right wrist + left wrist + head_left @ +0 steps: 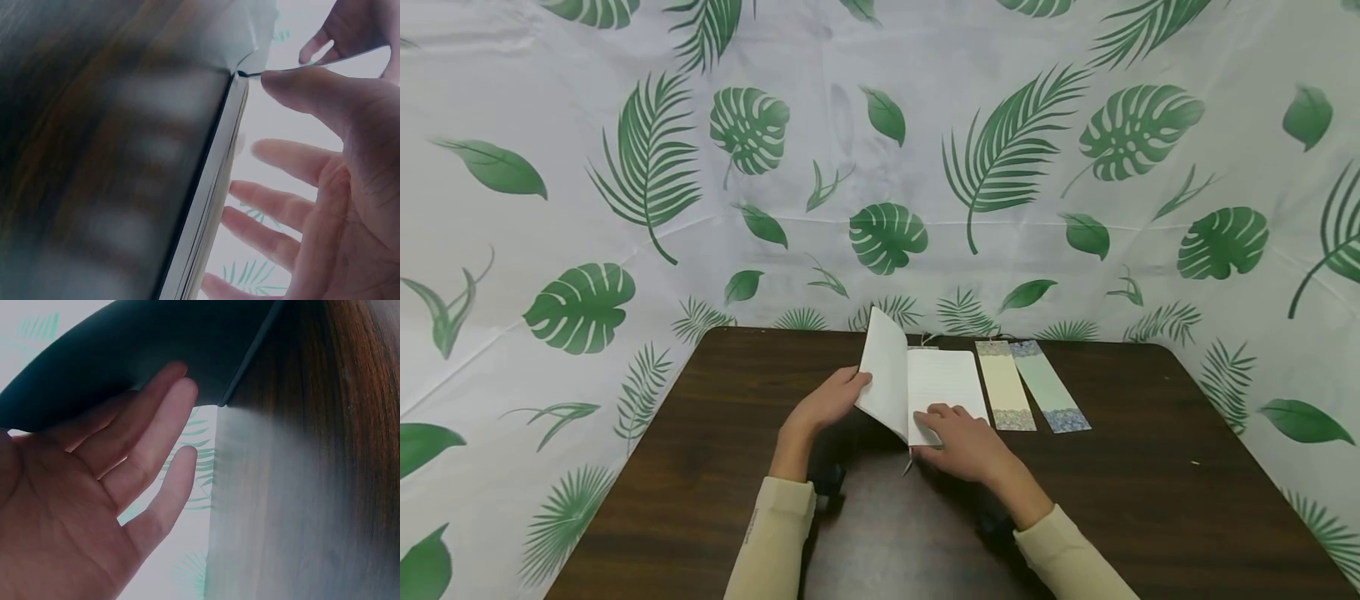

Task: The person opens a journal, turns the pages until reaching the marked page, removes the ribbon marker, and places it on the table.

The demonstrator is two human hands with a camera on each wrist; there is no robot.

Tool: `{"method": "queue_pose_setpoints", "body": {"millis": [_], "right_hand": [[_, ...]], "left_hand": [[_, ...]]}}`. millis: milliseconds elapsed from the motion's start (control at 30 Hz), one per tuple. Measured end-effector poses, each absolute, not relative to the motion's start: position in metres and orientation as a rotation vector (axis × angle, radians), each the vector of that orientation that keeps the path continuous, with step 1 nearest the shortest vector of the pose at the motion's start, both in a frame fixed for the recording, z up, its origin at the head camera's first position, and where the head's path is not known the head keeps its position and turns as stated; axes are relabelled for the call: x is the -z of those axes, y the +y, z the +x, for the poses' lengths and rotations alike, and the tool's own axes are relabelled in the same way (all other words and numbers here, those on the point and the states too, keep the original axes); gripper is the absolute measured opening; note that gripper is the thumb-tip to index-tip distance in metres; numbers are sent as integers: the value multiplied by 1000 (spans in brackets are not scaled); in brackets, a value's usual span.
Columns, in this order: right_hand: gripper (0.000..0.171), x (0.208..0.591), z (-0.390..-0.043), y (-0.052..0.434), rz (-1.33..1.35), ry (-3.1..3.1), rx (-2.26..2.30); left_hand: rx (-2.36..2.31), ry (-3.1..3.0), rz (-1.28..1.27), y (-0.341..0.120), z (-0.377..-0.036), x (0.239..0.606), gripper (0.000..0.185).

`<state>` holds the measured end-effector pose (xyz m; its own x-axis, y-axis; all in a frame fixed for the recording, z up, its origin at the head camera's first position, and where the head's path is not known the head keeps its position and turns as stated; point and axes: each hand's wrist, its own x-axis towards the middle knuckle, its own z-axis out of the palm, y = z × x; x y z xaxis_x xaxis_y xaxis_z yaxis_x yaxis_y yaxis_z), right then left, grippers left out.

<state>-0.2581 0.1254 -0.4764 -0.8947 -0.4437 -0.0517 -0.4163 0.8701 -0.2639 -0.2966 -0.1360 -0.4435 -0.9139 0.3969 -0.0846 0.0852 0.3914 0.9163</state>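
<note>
An open notebook with lined white pages lies near the far middle of the dark wooden table. My left hand holds its lifted left leaf upright, thumb on the page side and straight fingers behind. In the left wrist view those fingers lie against the dark cover. My right hand rests flat on the lower part of the right page. The right wrist view shows its spread fingers beside the notebook's page edge.
Two long bookmarks lie side by side just right of the notebook: a cream one and a pale green one. A white cloth with green leaf prints hangs behind and around the table.
</note>
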Motion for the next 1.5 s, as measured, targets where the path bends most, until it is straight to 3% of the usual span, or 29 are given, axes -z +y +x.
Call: {"method": "queue_pose_setpoints", "body": {"millis": [167,1067,1167,1400,1500], "right_hand": [[53,471,-261,131,-700,2918,365],[48,463,-277,166,-733,2820,437],[41,464,-277,167,-750,2818,458],[6,463,-278,165,-788,2918,488],[5,464,-279,164,-803,2955,451]], "left_hand": [[-1516,2368,388,-136,-297,441,51],[-1525,2380,366,-138,-300,443,47],[-1516,2395,353,-139,-300,445,47],[-1512,2393,353,-139,-301,445,48],[-1510,2388,368,-139,-301,444,48]]}}
